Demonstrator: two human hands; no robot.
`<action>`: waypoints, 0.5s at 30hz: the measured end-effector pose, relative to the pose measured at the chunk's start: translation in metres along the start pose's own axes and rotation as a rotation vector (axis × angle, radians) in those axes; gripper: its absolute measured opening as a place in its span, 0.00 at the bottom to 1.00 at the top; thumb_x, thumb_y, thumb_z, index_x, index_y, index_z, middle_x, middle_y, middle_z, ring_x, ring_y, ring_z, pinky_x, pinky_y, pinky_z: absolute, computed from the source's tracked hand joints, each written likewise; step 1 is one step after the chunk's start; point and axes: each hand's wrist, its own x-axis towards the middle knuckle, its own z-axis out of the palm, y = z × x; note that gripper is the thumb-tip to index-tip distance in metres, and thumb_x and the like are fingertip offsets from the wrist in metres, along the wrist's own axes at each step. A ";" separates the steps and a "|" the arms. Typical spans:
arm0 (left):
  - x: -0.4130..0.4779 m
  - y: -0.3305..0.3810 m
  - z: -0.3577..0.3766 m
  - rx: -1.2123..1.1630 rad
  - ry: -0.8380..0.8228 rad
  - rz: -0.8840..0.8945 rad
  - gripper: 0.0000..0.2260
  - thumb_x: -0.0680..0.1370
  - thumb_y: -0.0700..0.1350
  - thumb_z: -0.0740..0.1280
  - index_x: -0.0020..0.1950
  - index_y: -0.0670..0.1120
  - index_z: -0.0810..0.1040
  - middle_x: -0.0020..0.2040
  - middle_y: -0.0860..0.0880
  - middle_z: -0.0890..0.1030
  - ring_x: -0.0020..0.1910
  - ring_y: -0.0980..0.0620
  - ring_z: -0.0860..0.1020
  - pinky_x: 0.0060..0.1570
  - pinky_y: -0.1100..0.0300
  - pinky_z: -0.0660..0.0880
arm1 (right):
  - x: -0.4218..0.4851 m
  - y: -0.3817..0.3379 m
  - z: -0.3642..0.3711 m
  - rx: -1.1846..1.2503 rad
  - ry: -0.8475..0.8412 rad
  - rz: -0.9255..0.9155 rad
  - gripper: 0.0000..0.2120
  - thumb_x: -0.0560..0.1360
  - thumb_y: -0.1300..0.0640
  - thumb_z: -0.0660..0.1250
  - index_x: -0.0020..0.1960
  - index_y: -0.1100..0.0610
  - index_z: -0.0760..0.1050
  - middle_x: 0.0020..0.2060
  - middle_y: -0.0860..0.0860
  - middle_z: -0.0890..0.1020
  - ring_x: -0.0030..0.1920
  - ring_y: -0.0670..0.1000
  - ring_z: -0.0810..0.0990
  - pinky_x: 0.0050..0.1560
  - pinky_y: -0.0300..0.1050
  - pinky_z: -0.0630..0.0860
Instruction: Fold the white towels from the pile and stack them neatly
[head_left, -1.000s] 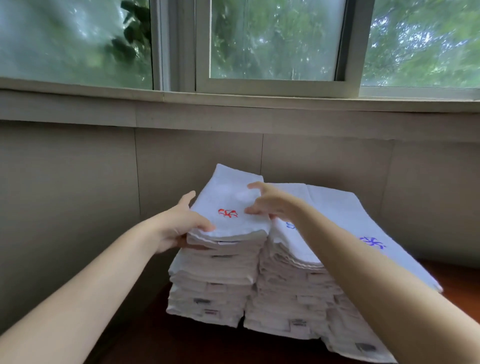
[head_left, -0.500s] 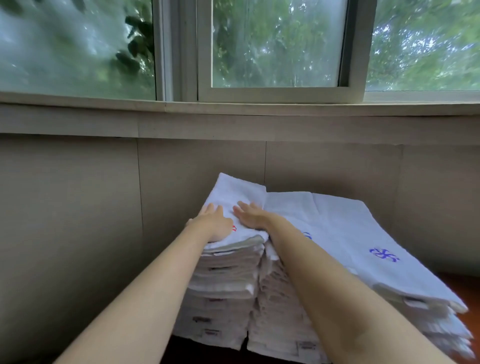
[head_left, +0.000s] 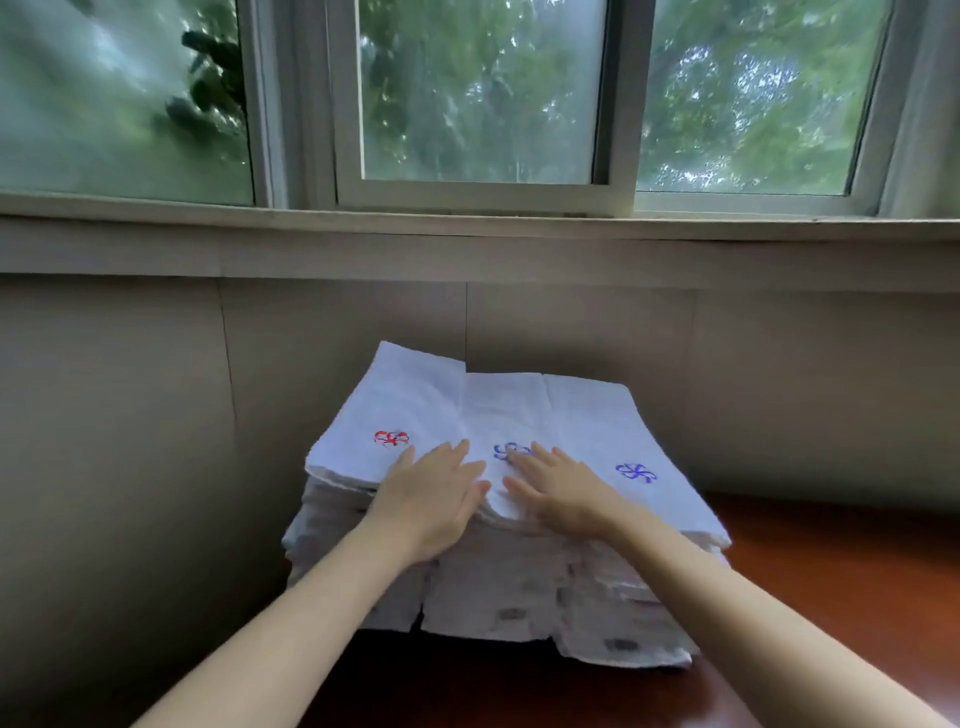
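Towels (head_left: 498, 587), white and folded, stand in three stacks side by side on the brown table (head_left: 841, 566), pushed against the wall (head_left: 130, 415) under the window (head_left: 478, 93). The stack nearest the wall's left panel has a top towel with a red mark (head_left: 391, 438); the middle and right stacks show blue marks (head_left: 636, 472). My left hand (head_left: 434, 501) lies flat, fingers straight, across the near edge where the left and middle stacks meet. My right hand (head_left: 558, 488) lies flat too, fingers straight and spread, on the middle stack's top towel, its fingertips (head_left: 514, 457) touching the blue mark there (head_left: 506, 450). Neither hand grips anything; both press down on cloth. The two hands are just beside each other, thumbs apart.
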 end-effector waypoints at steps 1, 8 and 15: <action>-0.006 0.006 0.006 0.022 0.032 -0.013 0.21 0.83 0.54 0.47 0.76 0.51 0.61 0.78 0.50 0.57 0.77 0.53 0.53 0.73 0.51 0.48 | -0.014 -0.003 0.003 -0.046 -0.006 -0.042 0.25 0.81 0.41 0.48 0.76 0.45 0.53 0.76 0.52 0.54 0.74 0.55 0.54 0.73 0.54 0.53; -0.044 0.041 0.013 0.139 0.071 -0.110 0.23 0.83 0.54 0.49 0.75 0.47 0.62 0.77 0.49 0.58 0.76 0.53 0.54 0.73 0.56 0.51 | -0.091 -0.016 -0.003 -0.094 -0.130 -0.251 0.26 0.81 0.45 0.54 0.77 0.47 0.53 0.77 0.49 0.55 0.76 0.52 0.50 0.75 0.51 0.49; -0.070 0.058 -0.029 -0.063 -0.103 -0.217 0.18 0.82 0.49 0.54 0.72 0.49 0.67 0.71 0.51 0.69 0.68 0.48 0.70 0.62 0.52 0.70 | -0.147 0.018 -0.046 0.123 -0.071 -0.078 0.22 0.81 0.49 0.56 0.75 0.50 0.61 0.73 0.47 0.66 0.72 0.48 0.64 0.67 0.39 0.59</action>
